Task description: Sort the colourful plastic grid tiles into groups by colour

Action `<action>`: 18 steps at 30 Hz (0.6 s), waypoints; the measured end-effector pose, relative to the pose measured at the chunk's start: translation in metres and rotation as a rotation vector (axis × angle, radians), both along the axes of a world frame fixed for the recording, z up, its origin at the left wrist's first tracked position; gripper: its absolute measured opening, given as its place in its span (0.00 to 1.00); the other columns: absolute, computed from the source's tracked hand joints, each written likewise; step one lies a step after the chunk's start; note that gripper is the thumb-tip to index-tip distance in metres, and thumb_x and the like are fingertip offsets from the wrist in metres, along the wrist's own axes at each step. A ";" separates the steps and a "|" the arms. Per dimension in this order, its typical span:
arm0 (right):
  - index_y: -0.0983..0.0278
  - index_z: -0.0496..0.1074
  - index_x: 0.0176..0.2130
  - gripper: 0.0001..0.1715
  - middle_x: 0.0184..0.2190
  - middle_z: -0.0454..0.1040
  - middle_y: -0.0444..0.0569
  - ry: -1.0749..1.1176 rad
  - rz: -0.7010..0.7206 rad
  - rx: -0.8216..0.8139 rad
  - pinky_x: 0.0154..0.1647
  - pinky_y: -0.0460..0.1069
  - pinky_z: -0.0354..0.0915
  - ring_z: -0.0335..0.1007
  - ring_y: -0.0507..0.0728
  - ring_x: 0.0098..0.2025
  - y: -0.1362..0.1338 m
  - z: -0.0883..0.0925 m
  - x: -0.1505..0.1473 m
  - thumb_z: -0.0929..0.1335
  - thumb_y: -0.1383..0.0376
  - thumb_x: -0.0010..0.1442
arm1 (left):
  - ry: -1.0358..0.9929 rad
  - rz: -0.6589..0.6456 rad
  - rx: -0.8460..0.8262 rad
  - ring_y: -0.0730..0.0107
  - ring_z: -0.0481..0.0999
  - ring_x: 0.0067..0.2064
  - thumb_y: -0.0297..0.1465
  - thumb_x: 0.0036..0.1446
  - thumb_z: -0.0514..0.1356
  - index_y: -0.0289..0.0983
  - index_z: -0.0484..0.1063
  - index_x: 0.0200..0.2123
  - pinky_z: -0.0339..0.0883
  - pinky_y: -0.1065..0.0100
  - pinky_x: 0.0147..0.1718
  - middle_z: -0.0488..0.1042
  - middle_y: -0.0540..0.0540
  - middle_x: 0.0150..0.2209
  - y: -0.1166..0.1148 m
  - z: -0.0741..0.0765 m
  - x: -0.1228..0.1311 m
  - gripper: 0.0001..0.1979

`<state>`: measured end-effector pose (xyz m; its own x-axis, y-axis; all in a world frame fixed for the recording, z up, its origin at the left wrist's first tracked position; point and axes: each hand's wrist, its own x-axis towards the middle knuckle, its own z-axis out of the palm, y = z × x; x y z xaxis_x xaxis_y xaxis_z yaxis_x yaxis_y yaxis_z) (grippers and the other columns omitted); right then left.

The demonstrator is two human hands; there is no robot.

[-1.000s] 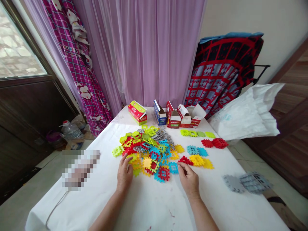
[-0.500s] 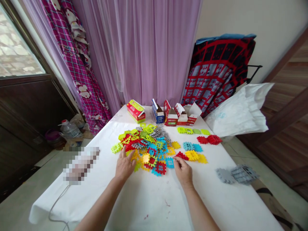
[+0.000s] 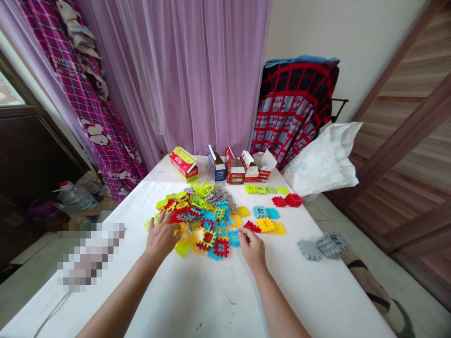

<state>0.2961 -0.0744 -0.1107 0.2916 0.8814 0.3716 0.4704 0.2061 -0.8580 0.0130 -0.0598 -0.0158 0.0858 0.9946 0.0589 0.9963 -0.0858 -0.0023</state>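
Observation:
A loose heap of plastic interlocking tiles (image 3: 200, 209) in green, red, grey, blue and yellow covers the middle of the white table. My left hand (image 3: 161, 237) lies over the heap's left front edge, fingers spread and nothing gripped. At the heap's right front, the fingers of my right hand (image 3: 252, 246) are pinched together at the right edge of a blue window-pattern tile (image 3: 234, 238). A red window tile (image 3: 221, 248) lies just left of that blue one. Right of the heap sit small groups by colour: yellow tiles (image 3: 266, 225), blue tiles (image 3: 260, 212), red tiles (image 3: 293, 200), green tiles (image 3: 261, 189) and grey tiles (image 3: 333, 245).
Opened small cartons stand along the table's back edge, among them a red-and-green box (image 3: 183, 165) and a blue box (image 3: 216, 166). A white bag (image 3: 320, 162) leans at the right edge. A blurred-out object (image 3: 91, 256) with a cord lies at left.
The view has turned a little to the right, so everything sits further left. My left hand has drawn slightly left over the heap; my right hand stays by the same blue tile.

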 end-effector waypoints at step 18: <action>0.61 0.78 0.33 0.20 0.30 0.80 0.50 -0.010 -0.020 -0.048 0.34 0.48 0.70 0.76 0.58 0.31 0.005 -0.003 0.002 0.63 0.52 0.53 | -0.975 0.160 0.095 0.54 0.71 0.56 0.45 0.52 0.57 0.39 0.78 0.28 0.62 0.55 0.55 0.74 0.40 0.54 0.001 -0.023 -0.018 0.17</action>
<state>0.2980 -0.0698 -0.1134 0.3058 0.8923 0.3319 0.4829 0.1551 -0.8619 -0.0054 -0.0592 -0.0387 -0.1773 0.9777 0.1126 0.5662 0.0077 0.8242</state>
